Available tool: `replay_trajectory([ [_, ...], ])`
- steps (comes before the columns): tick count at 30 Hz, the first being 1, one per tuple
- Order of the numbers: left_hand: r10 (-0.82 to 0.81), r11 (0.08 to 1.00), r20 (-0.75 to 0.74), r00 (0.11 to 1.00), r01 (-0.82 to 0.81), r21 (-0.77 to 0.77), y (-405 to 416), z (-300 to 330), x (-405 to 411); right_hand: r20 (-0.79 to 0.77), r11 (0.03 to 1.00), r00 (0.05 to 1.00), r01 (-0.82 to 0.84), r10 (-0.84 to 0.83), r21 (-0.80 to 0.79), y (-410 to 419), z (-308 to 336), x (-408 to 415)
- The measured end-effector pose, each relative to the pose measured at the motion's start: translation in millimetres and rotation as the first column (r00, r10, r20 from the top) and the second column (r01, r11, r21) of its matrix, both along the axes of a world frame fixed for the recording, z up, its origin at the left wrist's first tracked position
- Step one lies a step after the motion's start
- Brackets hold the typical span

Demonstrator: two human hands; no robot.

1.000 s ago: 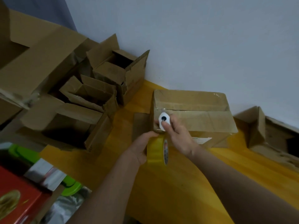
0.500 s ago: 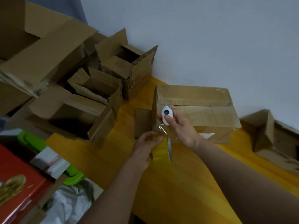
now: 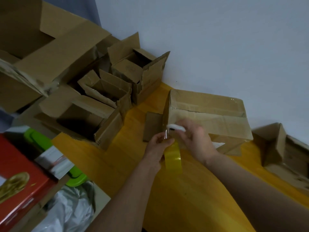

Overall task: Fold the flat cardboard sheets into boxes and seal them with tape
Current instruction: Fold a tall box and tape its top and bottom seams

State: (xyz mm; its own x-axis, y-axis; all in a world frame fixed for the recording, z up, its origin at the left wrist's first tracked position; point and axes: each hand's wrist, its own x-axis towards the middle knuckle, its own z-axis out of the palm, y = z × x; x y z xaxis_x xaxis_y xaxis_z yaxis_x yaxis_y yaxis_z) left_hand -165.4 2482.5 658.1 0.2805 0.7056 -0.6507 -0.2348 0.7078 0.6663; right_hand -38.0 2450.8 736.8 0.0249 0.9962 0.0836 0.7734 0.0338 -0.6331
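Now left hand (image 3: 158, 144) grip clamped on tape roll (image 3: 173, 159); right hand (image 3: 194, 139), blurred, grip pinching white cutter (image 3: 175, 127) against box (image 3: 207, 111).

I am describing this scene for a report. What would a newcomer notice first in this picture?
First, the yellow tape roll at the centre, held by the left hand, while the right hand holds a small white cutter against the closed cardboard box by the wall. Next, the heap of open boxes on the left and the yellow table below.
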Motion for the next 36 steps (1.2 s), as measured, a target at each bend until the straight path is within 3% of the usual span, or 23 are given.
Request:
replay_trajectory([
  [3, 0.0, 1.0, -0.014, 1.0, 0.0, 0.011, 0.8, 2.3, 3.7, 0.271, 0.994, 0.957, -0.11, 0.105, 0.003, -16.5, -7.1, 5.4],
  [7, 0.003, 1.0, -0.02, 1.0, -0.003, 0.002, 0.1, 0.6, 7.3, 0.418, 0.992, 0.903, -0.12, 0.095, 0.034, -14.8, -12.3, 6.0],
  [12, -0.003, 1.0, -0.039, 0.999, 0.002, -0.002, 3.7, 0.9, 6.4, 0.64, 0.995, 0.762, -0.087, 0.098, -0.049, -12.1, -14.5, 16.3],
  [14, -0.026, 1.0, -0.055, 0.998, 0.027, 0.01, 4.1, 0.5, 4.1, 0.577, 0.997, 0.815, -0.01, 0.056, -0.082, -24.6, -19.2, 37.1],
  [16, -0.049, 0.999, -0.075, 0.996, 0.05, 0.019, 3.9, -0.3, 2.1, 0.371, 0.982, 0.928, 0.09, -0.023, -0.166, -43.1, -32.1, 52.5],
  [19, -0.076, 0.996, -0.116, 0.99, 0.079, 0.027, 3.3, -2.7, 1.7, 0.092, 0.858, 0.974, 0.226, -0.208, -0.462, -63.4, -64.0, 55.4],
  [26, -0.142, 0.985, -0.171, 0.975, 0.156, 0.07, 6.2, -0.9, -2.8, -0.01, 0.764, 0.949, 0.248, -0.316, -0.596, -63.5, -117.8, 43.6],
  [28, -0.162, 0.981, -0.174, 0.971, 0.178, 0.078, 5.4, 1.7, -4.7, 0.129, 0.815, 0.947, 0.318, -0.293, -0.485, -59.3, -108.1, 39.4],
  [30, -0.174, 0.978, -0.175, 0.969, 0.191, 0.085, 5.3, 3.8, -7.0, 0.261, 0.952, 0.927, 0.298, -0.27, -0.073, -49.8, -84.6, 31.5],
  [32, -0.196, 0.973, -0.16, 0.967, 0.212, 0.093, 4.7, 6.0, -9.9, 0.29, 0.953, 0.925, 0.174, -0.245, 0.249, -30.6, -54.6, 19.5],
  [34, -0.218, 0.968, -0.139, 0.966, 0.232, 0.094, 3.0, 7.4, -12.6, 0.338, 0.974, 0.936, 0.021, -0.098, 0.227, -2.8, -36.5, 14.0],
  [36, -0.221, 0.967, -0.131, 0.966, 0.234, 0.096, 1.3, 6.9, -15.8, 0.403, 0.996, 0.912, -0.086, 0.077, 0.004, 19.8, -28.7, 12.0],
])
